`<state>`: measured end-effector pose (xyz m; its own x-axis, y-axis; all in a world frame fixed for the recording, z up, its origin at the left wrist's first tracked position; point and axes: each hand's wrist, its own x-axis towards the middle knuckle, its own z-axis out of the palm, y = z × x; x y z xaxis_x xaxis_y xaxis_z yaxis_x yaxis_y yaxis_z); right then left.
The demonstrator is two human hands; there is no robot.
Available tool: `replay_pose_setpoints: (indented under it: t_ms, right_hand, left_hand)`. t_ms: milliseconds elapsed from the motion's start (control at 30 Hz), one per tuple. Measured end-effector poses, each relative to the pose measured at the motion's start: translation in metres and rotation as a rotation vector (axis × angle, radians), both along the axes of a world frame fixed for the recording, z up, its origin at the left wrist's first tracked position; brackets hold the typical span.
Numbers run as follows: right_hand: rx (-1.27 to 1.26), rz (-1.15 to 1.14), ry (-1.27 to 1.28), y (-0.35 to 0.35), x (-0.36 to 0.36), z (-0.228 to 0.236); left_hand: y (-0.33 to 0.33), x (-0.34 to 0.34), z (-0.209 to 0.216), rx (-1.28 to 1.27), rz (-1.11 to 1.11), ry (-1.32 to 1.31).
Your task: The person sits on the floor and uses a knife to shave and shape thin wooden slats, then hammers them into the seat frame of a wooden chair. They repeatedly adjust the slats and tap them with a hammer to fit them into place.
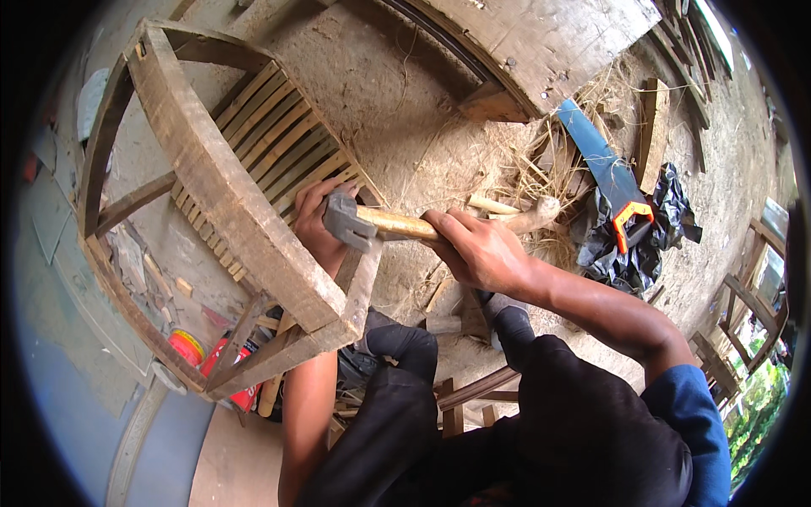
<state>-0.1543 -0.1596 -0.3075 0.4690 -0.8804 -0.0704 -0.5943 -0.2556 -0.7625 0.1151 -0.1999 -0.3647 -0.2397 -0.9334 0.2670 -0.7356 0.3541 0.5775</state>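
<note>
My right hand (pixel 483 255) is wrapped round the wooden handle of a hammer (pixel 397 225). The hammer's dark head (pixel 348 221) is over the end of a short wooden rail (pixel 364 283). That rail belongs to a rough wooden chair-like frame (pixel 220 173), tilted at my left, with a row of slats (pixel 283 131). Behind the hammer head, my left hand (pixel 318 226) closes on the frame beside the slats. The hammer head hides part of that hand, so its exact grip is only partly visible.
A handsaw (pixel 604 156) with an orange handle lies on crumpled black plastic (pixel 629 266) at the right. Wood scraps and shavings (pixel 532 173) litter the floor. A worn wooden board (pixel 557 38) stands at the far side. Red cans (pixel 187 346) sit beneath the frame.
</note>
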Motion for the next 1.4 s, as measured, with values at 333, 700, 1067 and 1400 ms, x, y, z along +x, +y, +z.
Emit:
replay_pose_setpoints:
  t_ms: [333,700,1067,1400]
  right_hand:
    - [-0.018,0.028,-0.056,0.003,-0.001,0.004]
    - [0.112,-0.131,-0.144,0.004,-0.013,-0.009]
    - [0.211,-0.052,-0.080,0.003,-0.014,-0.008]
    - [0.100,0.013,-0.054,-0.006,-0.009,-0.012]
  left_hand:
    - [0.004,0.003,-0.004,0.090,0.037,0.025]
    - [-0.001,0.003,0.001,0.107,0.063,0.060]
    - [0.001,0.000,0.003,0.020,0.056,-0.100]
    - [0.005,0.015,-0.014,0.102,0.037,0.049]
